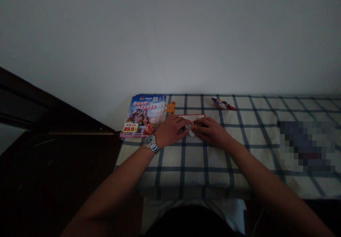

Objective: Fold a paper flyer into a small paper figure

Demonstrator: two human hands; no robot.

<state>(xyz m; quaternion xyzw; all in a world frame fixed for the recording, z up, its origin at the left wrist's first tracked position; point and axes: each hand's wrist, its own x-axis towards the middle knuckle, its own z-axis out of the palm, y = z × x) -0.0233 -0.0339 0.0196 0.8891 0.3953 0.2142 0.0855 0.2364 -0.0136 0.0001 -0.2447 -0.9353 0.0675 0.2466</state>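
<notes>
My left hand (169, 131) and my right hand (211, 132) meet over a white paper with a red border (191, 117) on a checked cloth (250, 152). Both hands press on it with fingers curled inward, and they hide much of it. A crumpled white fold (190, 132) shows between my fingertips. A metal wristwatch (150, 142) sits on my left wrist. Just beyond my left hand lies a stack of colourful printed flyers (142, 115), and an orange cut-out piece (169, 107) lies at its right edge.
A shiny coloured packet (223, 104) lies near the white wall (170, 34) at the cloth's far edge. A pixelated blurred patch (306, 146) covers something on the right. Dark wooden furniture (39, 123) stands to the left, below the cloth's left edge.
</notes>
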